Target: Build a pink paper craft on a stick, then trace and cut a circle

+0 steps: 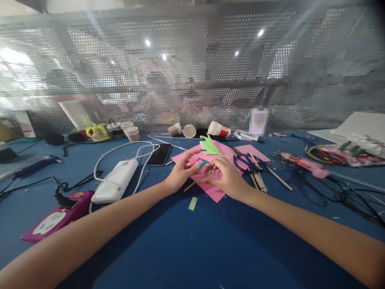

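Note:
Both my hands meet over a pink paper sheet [218, 192] on the blue table [192, 241]. My left hand [180, 172] pinches a small pink piece, its fingers curled and a teal nail showing. My right hand [227, 176] is closed with fingers pressed on the same small piece, which I cannot make out clearly. A thin wooden stick [190, 186] pokes out beneath my hands. A folded green paper shape [209, 146] lies just beyond them on the pink sheet. A small green scrap [193, 203] lies near my left wrist.
Blue-handled scissors [247, 162] and more wooden sticks [261, 180] lie right of my hands. A white power bank [116, 180] with cable and a black phone [159, 154] sit left. Paper cups [219, 129] line the mesh screen; a glue gun [306, 166] and wires lie right.

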